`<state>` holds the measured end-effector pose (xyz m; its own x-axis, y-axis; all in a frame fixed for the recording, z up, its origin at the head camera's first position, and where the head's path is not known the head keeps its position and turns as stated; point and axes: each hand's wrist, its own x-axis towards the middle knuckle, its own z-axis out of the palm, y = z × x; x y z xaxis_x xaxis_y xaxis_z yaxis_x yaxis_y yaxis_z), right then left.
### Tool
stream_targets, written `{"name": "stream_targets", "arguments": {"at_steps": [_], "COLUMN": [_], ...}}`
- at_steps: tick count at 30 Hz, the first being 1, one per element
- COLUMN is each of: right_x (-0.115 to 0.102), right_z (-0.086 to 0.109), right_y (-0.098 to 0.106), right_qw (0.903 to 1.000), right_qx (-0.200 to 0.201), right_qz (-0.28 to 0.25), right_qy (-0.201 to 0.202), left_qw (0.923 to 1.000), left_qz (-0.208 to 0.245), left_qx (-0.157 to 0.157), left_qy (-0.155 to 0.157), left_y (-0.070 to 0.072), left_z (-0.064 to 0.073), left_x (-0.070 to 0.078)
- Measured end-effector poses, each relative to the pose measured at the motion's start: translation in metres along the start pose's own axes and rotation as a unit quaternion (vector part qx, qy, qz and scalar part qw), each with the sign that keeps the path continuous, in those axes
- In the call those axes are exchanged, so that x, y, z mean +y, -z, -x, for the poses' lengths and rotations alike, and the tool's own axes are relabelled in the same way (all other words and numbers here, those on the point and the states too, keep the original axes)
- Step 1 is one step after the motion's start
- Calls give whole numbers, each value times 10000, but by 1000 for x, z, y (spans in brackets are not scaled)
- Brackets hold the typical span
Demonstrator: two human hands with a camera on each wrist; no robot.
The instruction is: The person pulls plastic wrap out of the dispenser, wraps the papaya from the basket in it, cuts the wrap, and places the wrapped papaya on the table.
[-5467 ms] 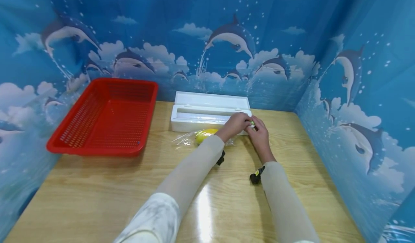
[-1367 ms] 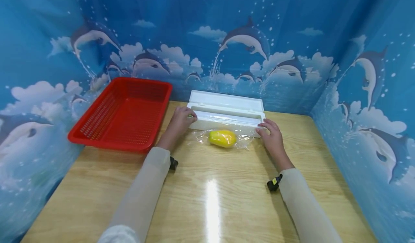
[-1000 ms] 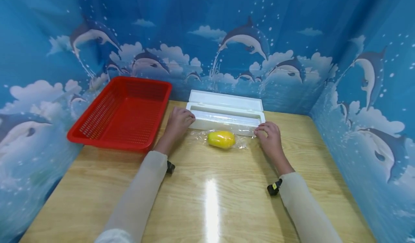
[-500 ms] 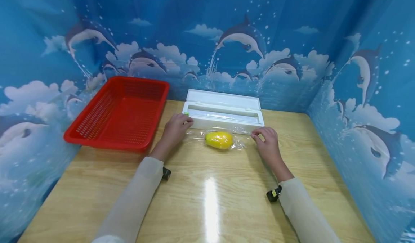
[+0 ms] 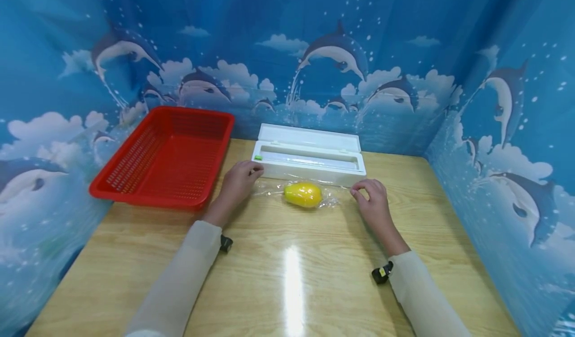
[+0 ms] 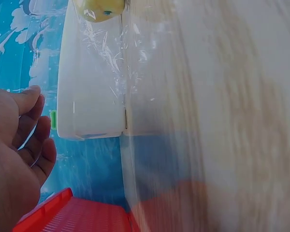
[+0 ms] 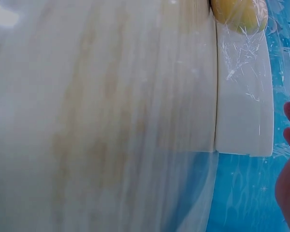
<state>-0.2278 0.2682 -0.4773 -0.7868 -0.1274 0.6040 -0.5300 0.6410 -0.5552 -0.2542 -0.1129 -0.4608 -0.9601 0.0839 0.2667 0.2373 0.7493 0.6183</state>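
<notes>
A yellow fruit (image 5: pixel 303 194) with a greenish end, like a mango or papaya, lies on the table in crinkled clear film. Behind it stands a long white cling film dispenser (image 5: pixel 310 169), its lid (image 5: pixel 310 136) raised and a green slider (image 5: pixel 258 158) at its left end. My left hand (image 5: pixel 239 179), left of the fruit, pinches the edge of the cling film (image 5: pixel 330 197) between thumb and fingers. At the right, my right hand (image 5: pixel 372 197) pinches the film's other corner. The clear sheet is hard to make out between the hands.
A red plastic basket (image 5: pixel 197 204) with perforated walls stands on the left of the wooden table (image 5: pixel 251 287). A blue dolphin-print curtain (image 5: pixel 269 22) closes off the back and sides.
My hands were together at the dispenser's right end, then spread to its two ends. Since then both have drawn nearer to me, off the dispenser, and the green slider shows at its left.
</notes>
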Motion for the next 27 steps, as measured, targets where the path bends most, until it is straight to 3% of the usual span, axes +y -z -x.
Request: {"name": "stream_targets", "arguments": {"at_steps": [6, 11, 14, 20, 27], "right_x": [1, 2, 5, 3, -7], "right_z": [7, 10, 11, 10, 8], "right_y": [2, 5, 6, 8, 1], "right_qw": [9996, 9973, 9944, 9798, 9598], "right_qx": [-213, -659, -1037, -1886, -2547], "right_qz": [-115, -98, 6, 634, 949], "right_qy": [-162, -296, -216, -181, -701], "left_qw": [9999, 9990, 9969, 9899, 9823], "left_qz": [38, -78, -380, -821, -771], "left_qx": [-101, -142, -213, -780, -1461], "left_qy": [-121, -418, -648, -847, -878], "left_y": [5, 7, 7, 6, -2], "left_z": [8, 16, 20, 24, 23], "left_x": [0, -5, -6, -6, -6]}}
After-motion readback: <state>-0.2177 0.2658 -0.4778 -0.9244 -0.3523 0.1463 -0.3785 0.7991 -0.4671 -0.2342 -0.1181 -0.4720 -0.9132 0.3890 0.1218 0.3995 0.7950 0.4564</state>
